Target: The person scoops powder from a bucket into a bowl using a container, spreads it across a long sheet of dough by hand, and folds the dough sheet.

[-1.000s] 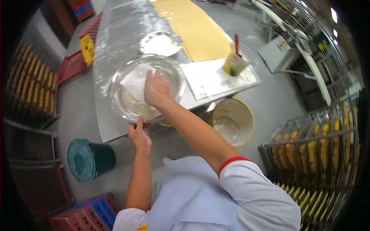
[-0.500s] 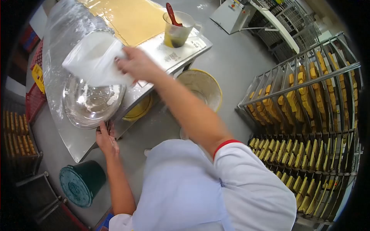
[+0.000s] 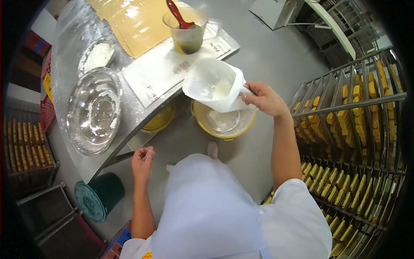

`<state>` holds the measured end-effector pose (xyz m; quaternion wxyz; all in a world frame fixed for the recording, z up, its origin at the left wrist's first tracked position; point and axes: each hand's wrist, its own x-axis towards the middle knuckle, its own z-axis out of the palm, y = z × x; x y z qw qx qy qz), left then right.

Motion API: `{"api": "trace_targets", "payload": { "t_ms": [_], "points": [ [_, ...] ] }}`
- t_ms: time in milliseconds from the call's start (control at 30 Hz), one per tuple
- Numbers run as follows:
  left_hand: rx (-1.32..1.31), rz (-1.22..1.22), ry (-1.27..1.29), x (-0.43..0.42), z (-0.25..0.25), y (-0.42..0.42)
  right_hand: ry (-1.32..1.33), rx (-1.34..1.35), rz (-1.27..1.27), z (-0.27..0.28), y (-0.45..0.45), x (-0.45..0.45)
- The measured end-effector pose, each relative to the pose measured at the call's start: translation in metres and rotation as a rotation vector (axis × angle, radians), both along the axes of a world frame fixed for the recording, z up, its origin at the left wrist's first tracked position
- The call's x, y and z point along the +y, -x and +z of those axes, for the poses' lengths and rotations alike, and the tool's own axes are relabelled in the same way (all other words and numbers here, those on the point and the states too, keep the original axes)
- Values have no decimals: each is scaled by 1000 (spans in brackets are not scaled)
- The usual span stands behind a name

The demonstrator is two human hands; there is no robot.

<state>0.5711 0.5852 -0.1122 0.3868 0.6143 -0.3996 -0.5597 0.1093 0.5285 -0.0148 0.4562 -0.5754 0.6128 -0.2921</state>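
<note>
My right hand (image 3: 266,100) grips the handle of a translucent white plastic scoop (image 3: 202,71), which has some white powder (image 3: 222,89) left inside. The scoop is above a yellow-rimmed bucket (image 3: 199,125) on the floor, which holds a clear round dish and more powder. Below the table edge hangs my left hand (image 3: 142,160), fingers curled in with nothing visible in them. A large shiny bowl (image 3: 77,125) dusted with powder sits at the table's corner, left of that hand. Behind it stands a smaller bowl (image 3: 82,71) with a heap of white powder.
On the steel table (image 3: 64,56) lies a glossy sheet of dough (image 3: 133,28). A jug (image 3: 196,43) with a red-handled brush (image 3: 181,19) stands on a white board (image 3: 148,77). Racks of bars (image 3: 358,103) flank the right side. A green bucket (image 3: 110,190) is on the floor.
My right hand has carried the scoop from over the large bowl rightward to above the yellow-rimmed bucket. My left hand has come away from the large bowl's rim and closed.
</note>
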Motion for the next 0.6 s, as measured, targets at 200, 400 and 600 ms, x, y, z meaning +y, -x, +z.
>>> {"api": "trace_targets", "payload": {
  "t_ms": [200,400,600],
  "points": [
    [-270,-418,-15,-18,-83,74,-250,312,-194,-88,53,46],
    [-411,-1023,117,-69,-175,212,-574,258,-792,-185,64,154],
    [-845,-1639,383,-122,-358,334,-568,101,-1472,-283,46,320]
  ]
}}
